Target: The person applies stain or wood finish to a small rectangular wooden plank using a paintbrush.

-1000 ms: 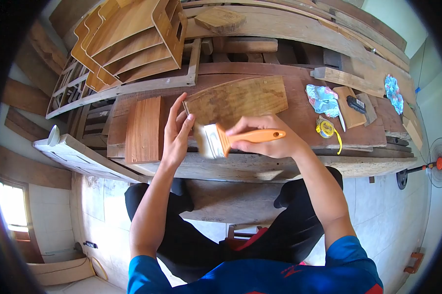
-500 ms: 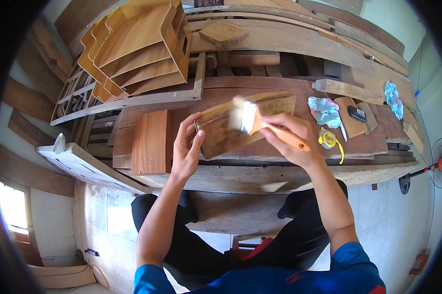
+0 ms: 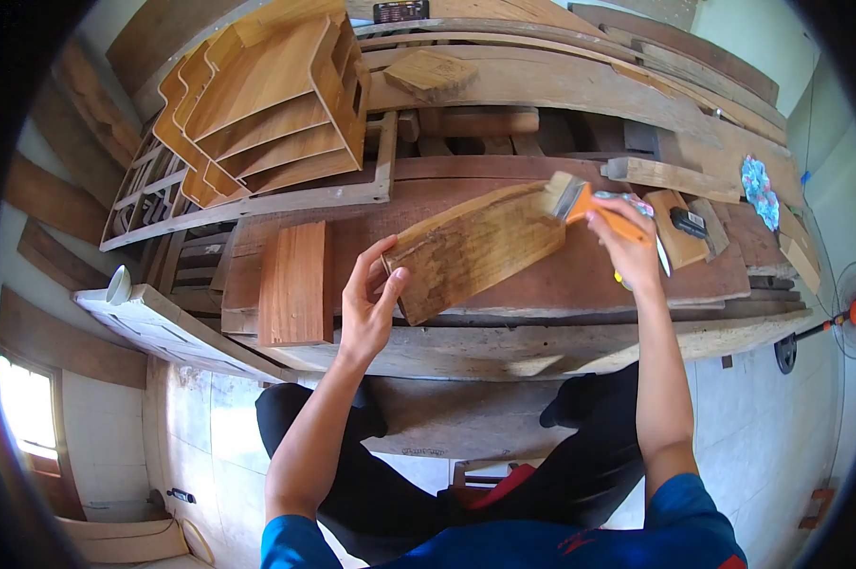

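A wooden board [image 3: 475,247] with darker streaks is held tilted above the workbench [image 3: 428,180]. My left hand [image 3: 369,303] grips its left end, thumb at the near side and fingers behind. In my right hand [image 3: 629,242] is a paintbrush [image 3: 580,207] with an orange handle and pale bristles. The bristles are at the board's upper right end. Beside the board, to the left, lies a reddish wood block [image 3: 295,283].
A wooden tray organizer [image 3: 267,104] stands at the back left. To the right are a wood piece [image 3: 674,223] with a black object [image 3: 689,222] on it, and a crumpled blue cloth [image 3: 760,192]. A white cup [image 3: 119,284] sits at the left edge.
My right hand and the brush have moved right, from the board's middle to its right end. The board's face is turned more toward the camera. The tape measure is now mostly hidden.
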A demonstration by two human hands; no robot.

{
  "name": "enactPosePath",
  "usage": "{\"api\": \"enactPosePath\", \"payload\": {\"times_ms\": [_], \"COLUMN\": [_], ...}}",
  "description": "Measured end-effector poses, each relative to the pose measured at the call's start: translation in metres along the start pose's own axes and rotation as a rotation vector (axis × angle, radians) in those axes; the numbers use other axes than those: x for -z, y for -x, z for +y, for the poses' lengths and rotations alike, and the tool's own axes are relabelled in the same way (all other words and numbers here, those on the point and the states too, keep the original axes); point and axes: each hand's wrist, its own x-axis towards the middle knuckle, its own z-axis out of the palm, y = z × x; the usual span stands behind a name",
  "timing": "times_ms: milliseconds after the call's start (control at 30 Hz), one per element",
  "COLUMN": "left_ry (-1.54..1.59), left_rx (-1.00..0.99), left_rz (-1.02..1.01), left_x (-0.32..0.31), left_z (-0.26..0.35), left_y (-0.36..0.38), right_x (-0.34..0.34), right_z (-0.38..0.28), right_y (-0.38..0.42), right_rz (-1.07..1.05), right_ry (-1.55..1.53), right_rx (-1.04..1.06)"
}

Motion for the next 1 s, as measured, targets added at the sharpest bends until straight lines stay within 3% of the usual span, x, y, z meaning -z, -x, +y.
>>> {"api": "enactPosePath", "payload": {"times_ms": [67,167,200,233,267,300,367,433,467,500,567,667,733,800,900,967,1000], "left_ry": [0.011,0.010,0.034,0.012,-0.007,-0.026,-0.023,-0.066,-0.056,-0.045,-0.028,-0.044,-0.011,-0.003,-0.009,0.015,0.003], "left_rx": [0.026,0.036,0.033,0.018,0.029,0.042,0.016,0.026,0.040,0.056,0.095,0.101,0.110,0.123,0.134,0.131,0.126], "left_rz": [-0.005,0.038,0.033,0.042,0.054,0.061,0.056,0.054,0.066,0.080,0.094,0.096,0.104,0.105,0.111,0.117,0.105], "left_x": [-0.002,-0.004,-0.004,-0.005,-0.005,-0.004,-0.003,-0.002,-0.001,0.000,0.001,0.000,-0.004,-0.006,-0.002,-0.003,-0.003], "left_z": [0.000,-0.002,-0.004,-0.001,-0.002,-0.003,-0.005,-0.002,-0.004,-0.008,-0.011,-0.011,-0.004,-0.003,-0.005,-0.003,-0.001], "left_y": [0.003,0.002,0.003,0.002,0.002,0.001,-0.001,-0.001,-0.001,-0.001,0.000,0.000,0.001,0.000,-0.003,-0.003,-0.002], "right_x": [0.003,-0.032,-0.043,-0.054,-0.069,-0.067,-0.065,-0.051,-0.043,-0.030,-0.005,-0.018,-0.047,-0.071,-0.077,-0.072,-0.069], "right_z": [0.007,-0.029,-0.050,-0.065,-0.070,-0.091,-0.083,-0.040,-0.021,0.001,0.046,0.027,-0.013,-0.053,-0.067,-0.058,-0.039], "right_y": [0.003,0.025,0.038,0.047,0.056,0.063,0.058,0.036,0.029,0.019,0.006,0.012,0.032,0.055,0.066,0.053,0.044], "right_rz": [0.065,0.054,-0.057,-0.102,-0.164,-0.340,-0.441,-0.250,-0.194,-0.106,0.060,0.090,0.016,-0.174,-0.391,-0.235,-0.130], "right_ry": [-0.113,-0.140,-0.072,0.018,-0.113,-0.225,-0.246,-0.032,-0.291,-0.343,-0.237,-0.318,-0.405,-0.510,-0.353,-0.530,-0.458], "right_rx": [-0.272,-0.065,-0.077,0.175,0.339,0.190,0.237,0.334,-0.072,-0.242,-0.317,-0.420,-0.281,-0.312,0.072,-0.192,-0.223]}}
